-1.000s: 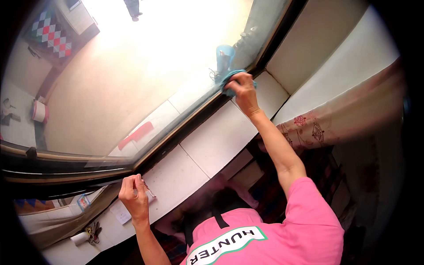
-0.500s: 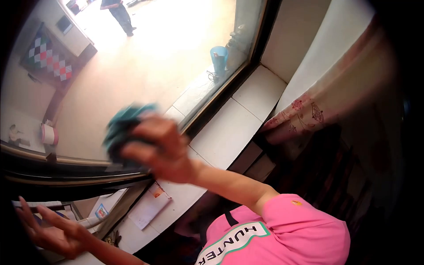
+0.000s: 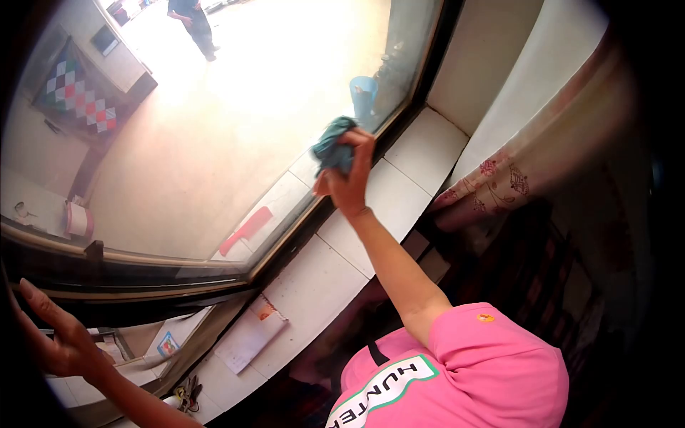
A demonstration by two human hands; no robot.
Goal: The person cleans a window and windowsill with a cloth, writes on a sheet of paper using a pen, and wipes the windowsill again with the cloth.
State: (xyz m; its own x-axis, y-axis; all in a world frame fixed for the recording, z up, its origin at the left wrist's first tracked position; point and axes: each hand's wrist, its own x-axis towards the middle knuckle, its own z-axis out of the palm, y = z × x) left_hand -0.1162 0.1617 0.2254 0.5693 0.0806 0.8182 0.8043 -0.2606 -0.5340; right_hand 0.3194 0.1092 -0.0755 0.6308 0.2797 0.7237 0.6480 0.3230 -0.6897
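Note:
In my right hand (image 3: 351, 178) is a bunched teal cloth (image 3: 334, 146), held against or very close to the window glass (image 3: 193, 150) near its lower frame. The fingers wrap around the cloth and partly hide it. My left hand (image 3: 61, 342) is at the lower left beside the dark window frame (image 3: 143, 289), fingers stretched and apart. Nothing shows in it, and I cannot tell whether its fingertips touch the frame.
Below the window runs a white tiled sill (image 3: 314, 278) with a paper pad (image 3: 251, 334). A floral curtain (image 3: 492, 178) hangs at the right. Through the glass are a blue cup (image 3: 362, 96), a red comb-like object (image 3: 246, 230) and a standing person (image 3: 194, 27).
My right hand has moved up and to the right along the glass with the cloth, uncovering the red object. My left hand has shifted slightly upward.

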